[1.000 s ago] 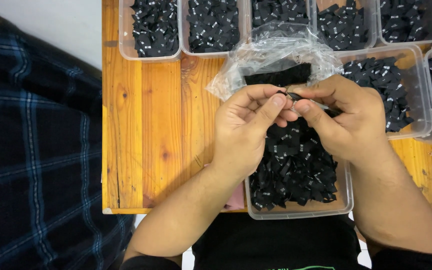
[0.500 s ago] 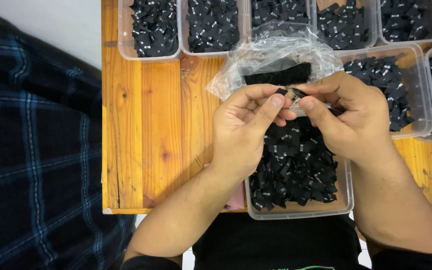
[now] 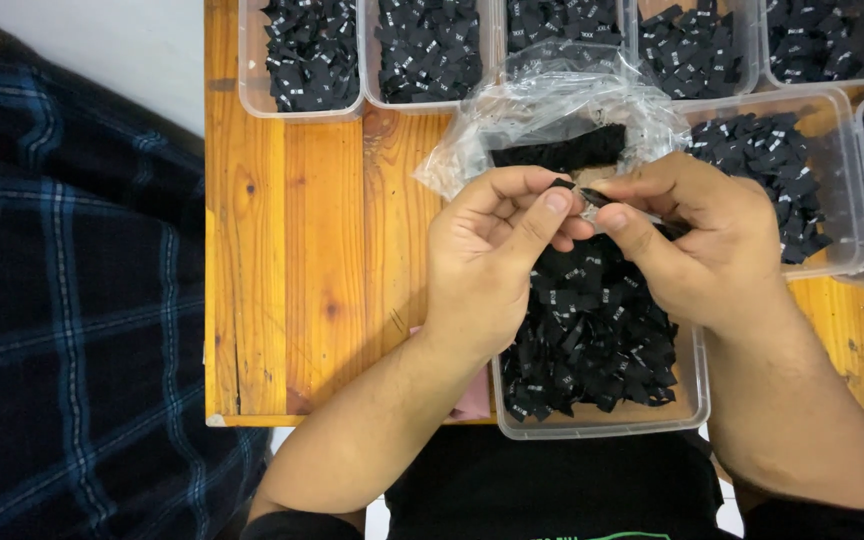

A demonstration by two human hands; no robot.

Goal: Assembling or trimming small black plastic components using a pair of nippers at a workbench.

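Note:
My left hand (image 3: pixel 492 260) and my right hand (image 3: pixel 697 240) meet above a clear plastic tub (image 3: pixel 602 425) heaped with small black fabric labels (image 3: pixel 592 340). Between the fingertips of both hands sits one small black label (image 3: pixel 584 203), pinched from either side. Just beyond my hands lies a crumpled clear plastic bag (image 3: pixel 552 110) with a flat stack of black labels (image 3: pixel 562 152) inside it.
A wooden table (image 3: pixel 302 260) carries a row of clear tubs of black labels along its far edge (image 3: pixel 312 60), plus another tub at the right (image 3: pixel 782 170). A dark blue plaid cloth (image 3: pixel 72 300) covers the left side.
My hands have stayed above the near tub, and only the fingertips have shifted slightly on the small label.

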